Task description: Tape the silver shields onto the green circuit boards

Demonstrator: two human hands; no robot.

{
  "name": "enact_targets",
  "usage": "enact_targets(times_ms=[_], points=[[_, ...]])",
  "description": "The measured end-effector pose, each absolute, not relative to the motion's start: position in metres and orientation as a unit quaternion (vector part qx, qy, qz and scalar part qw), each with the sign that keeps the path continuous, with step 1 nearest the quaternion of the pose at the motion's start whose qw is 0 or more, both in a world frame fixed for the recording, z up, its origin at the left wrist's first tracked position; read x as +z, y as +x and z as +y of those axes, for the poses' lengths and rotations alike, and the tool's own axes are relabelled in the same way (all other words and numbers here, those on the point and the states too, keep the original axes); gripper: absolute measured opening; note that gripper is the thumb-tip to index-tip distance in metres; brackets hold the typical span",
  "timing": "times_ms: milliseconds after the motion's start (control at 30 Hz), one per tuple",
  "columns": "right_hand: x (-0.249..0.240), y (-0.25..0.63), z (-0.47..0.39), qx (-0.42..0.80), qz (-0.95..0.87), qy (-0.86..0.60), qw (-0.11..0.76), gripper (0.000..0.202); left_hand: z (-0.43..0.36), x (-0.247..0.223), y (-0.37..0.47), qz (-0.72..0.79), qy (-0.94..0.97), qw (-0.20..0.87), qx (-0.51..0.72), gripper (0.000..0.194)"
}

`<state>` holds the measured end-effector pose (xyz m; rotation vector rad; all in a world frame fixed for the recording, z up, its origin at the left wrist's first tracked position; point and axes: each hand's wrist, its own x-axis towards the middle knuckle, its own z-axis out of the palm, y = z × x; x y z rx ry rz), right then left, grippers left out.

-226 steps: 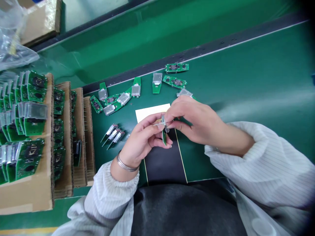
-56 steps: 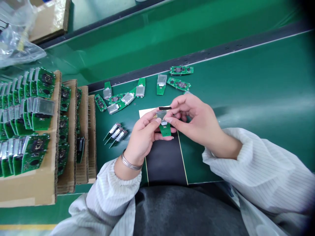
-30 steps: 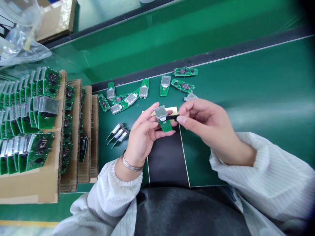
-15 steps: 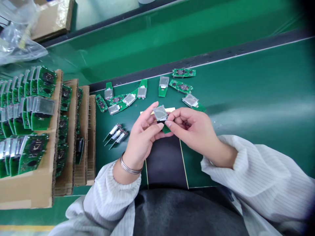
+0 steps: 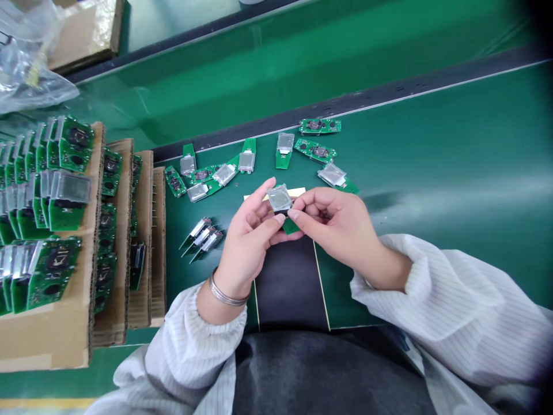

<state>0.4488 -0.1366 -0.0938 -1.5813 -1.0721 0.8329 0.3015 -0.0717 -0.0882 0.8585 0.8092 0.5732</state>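
A green circuit board with a square clear-fronted display is held up between my two hands over a black strip. My left hand grips it from the left, thumb on the near side and fingers around the back. With thumb and index finger pinched, my right hand holds the board's right edge just below the display. A dark band shows under the display, and the board's green lower end pokes out beneath my thumbs. My fingers hide the rest of it.
Several loose display boards lie along the back of the green table. A few boards stand on edge in a cluster left of my hands. Cardboard holders packed with upright boards fill the left side. Plastic bags lie at upper left.
Both hands keep hold of the board in almost the same place. The dark band under the display shows more plainly where a white strip was visible before. The whole view has shifted slightly.
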Motion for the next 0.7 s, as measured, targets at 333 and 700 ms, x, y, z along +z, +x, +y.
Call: enact_targets(times_ms=[333, 700], points=[[-0.0920, 0.4507, -0.1371, 0.375, -0.440, -0.643, 0.503, 0.013, -0.0712, -0.0874, 0.3007, 0.372, 0.402, 0.794, 0.264, 0.061], [-0.0940, 0.4497, -0.1368, 0.349, -0.450, -0.654, 0.498, 0.011, -0.0718, -0.0868, 0.3009, 0.381, 0.401, 0.790, 0.263, 0.059]])
